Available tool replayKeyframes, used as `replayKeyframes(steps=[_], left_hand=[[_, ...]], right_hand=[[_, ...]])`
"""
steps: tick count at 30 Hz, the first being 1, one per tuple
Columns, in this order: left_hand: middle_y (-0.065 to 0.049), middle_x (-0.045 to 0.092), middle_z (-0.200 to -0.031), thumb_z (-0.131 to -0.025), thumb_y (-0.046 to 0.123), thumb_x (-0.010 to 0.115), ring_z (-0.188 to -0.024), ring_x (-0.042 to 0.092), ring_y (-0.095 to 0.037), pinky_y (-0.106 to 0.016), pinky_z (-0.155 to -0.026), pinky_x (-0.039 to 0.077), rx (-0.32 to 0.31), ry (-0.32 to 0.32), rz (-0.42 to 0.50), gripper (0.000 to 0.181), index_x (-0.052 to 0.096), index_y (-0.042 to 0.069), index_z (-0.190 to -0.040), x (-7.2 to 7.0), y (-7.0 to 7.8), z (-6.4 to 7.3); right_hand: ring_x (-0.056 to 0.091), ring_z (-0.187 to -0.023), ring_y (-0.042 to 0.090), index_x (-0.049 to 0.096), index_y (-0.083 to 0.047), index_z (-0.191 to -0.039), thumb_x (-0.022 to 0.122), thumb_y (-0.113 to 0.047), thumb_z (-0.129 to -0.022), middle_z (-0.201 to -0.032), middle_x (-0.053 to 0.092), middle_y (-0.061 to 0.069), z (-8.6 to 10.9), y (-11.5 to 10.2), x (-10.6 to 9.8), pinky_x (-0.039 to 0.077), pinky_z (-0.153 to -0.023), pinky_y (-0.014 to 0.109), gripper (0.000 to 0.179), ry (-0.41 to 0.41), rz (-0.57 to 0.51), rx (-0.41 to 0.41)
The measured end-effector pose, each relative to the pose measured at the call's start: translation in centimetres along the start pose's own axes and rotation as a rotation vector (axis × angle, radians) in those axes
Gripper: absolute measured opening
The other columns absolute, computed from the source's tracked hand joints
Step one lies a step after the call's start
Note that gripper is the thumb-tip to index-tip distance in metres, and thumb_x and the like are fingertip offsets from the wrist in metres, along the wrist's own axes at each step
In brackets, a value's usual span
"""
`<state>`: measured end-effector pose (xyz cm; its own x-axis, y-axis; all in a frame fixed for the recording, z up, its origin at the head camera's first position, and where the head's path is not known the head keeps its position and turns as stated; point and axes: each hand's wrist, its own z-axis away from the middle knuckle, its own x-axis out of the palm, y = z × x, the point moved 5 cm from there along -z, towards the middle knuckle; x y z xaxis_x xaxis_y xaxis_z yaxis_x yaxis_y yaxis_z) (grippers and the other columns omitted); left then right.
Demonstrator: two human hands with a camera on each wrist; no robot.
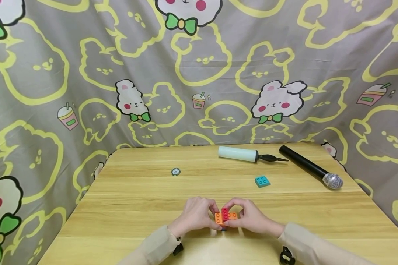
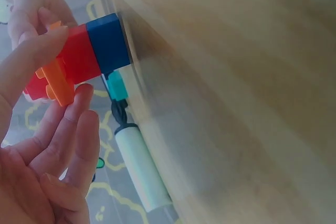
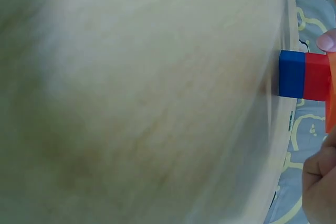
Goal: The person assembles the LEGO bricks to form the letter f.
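Observation:
A small stack of toy building bricks is held between both hands near the front of the table. Its top red brick (image 1: 224, 214) sits across an orange brick (image 1: 217, 218). Under the orange one are another red brick (image 2: 83, 56) and a blue brick (image 2: 109, 40) at the bottom. My left hand (image 1: 199, 213) pinches the orange brick's left end between thumb and fingers. From the other side, my right hand (image 1: 251, 217) pinches the stack, its fingertips by the top red brick. Whether the blue brick touches the table is hard to tell.
Beyond the hands, a teal brick (image 1: 262, 181) lies to the right. Farther back are a pale hand pump (image 1: 238, 154) with a black nozzle and a black microphone (image 1: 303, 162). A round chip (image 1: 175, 172) lies left of centre. Patterned cloth (image 1: 159, 73) hangs behind the table.

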<state>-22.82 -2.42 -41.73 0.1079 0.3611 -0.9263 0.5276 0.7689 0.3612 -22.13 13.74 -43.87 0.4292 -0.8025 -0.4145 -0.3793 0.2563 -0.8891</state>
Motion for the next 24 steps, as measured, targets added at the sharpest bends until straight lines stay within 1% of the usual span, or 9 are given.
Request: replayKeyframes(steps=[3,8,11,14,16,19,24], left_hand=[[0.02,0.066,-0.073,-0.056,0.046,0.088,-0.051,0.037,0.003,-0.02,-0.049,0.031,0.007,0.002,-0.002,0.036,0.068,0.026,-0.08,0.0,-0.1,-0.1],[0.022,0.066,-0.074,-0.057,0.046,0.088,-0.052,0.038,0.003,-0.019,-0.05,0.031,0.01,0.0,-0.001,0.036,0.068,0.026,-0.08,0.1,-0.2,-0.1],[0.022,0.067,-0.075,-0.057,0.047,0.088,-0.053,0.04,0.004,-0.019,-0.051,0.031,0.017,0.004,-0.002,0.036,0.068,0.027,-0.079,0.1,-0.2,-0.1],[0.022,0.068,-0.075,-0.056,0.047,0.087,-0.055,0.042,0.005,-0.018,-0.052,0.031,0.021,0.008,-0.004,0.035,0.068,0.028,-0.078,0.1,-0.2,-0.1],[0.022,0.068,-0.075,-0.056,0.048,0.087,-0.056,0.043,0.006,-0.019,-0.052,0.031,0.022,0.01,-0.004,0.034,0.067,0.029,-0.077,0.0,-0.2,-0.1],[0.023,0.068,-0.075,-0.056,0.049,0.087,-0.057,0.044,0.006,-0.019,-0.052,0.031,0.02,0.01,-0.004,0.034,0.067,0.03,-0.076,0.0,-0.2,-0.1],[0.023,0.068,-0.074,-0.055,0.049,0.087,-0.056,0.043,0.005,-0.019,-0.052,0.031,0.019,0.01,-0.006,0.034,0.068,0.03,-0.076,0.0,-0.2,-0.2]], right_hand=[[0.034,-0.043,-0.004,0.067,-0.015,-0.101,0.08,-0.022,-0.075,-0.104,0.066,0.008,0.1,0.1,0.0,0.032,-0.039,0.016,0.03,0.018,0.028,0.01],[0.036,-0.045,-0.005,0.068,-0.017,-0.098,0.081,-0.021,-0.074,-0.099,0.067,0.002,0.0,0.0,0.1,0.036,-0.041,0.018,0.027,0.038,0.109,-0.027],[0.042,-0.053,-0.002,0.068,-0.019,-0.095,0.081,-0.021,-0.072,-0.094,0.066,-0.004,-0.2,-0.6,0.1,0.039,-0.045,0.019,0.027,0.049,0.204,-0.054],[0.049,-0.065,0.001,0.068,-0.02,-0.092,0.083,-0.023,-0.069,-0.089,0.064,-0.01,-0.4,-1.3,0.2,0.041,-0.053,0.019,0.028,0.051,0.306,-0.061],[0.051,-0.071,0.001,0.068,-0.02,-0.091,0.083,-0.024,-0.067,-0.087,0.063,-0.012,-0.5,-1.8,0.2,0.041,-0.057,0.019,0.028,0.049,0.353,-0.062],[0.051,-0.074,0.0,0.068,-0.019,-0.089,0.084,-0.025,-0.066,-0.085,0.063,-0.013,-0.7,-2.2,0.2,0.04,-0.06,0.018,0.028,0.04,0.384,-0.067],[0.051,-0.072,0.001,0.068,-0.019,-0.087,0.085,-0.024,-0.065,-0.086,0.065,-0.01,-0.8,-2.2,0.1,0.04,-0.058,0.018,0.028,0.031,0.372,-0.06]])
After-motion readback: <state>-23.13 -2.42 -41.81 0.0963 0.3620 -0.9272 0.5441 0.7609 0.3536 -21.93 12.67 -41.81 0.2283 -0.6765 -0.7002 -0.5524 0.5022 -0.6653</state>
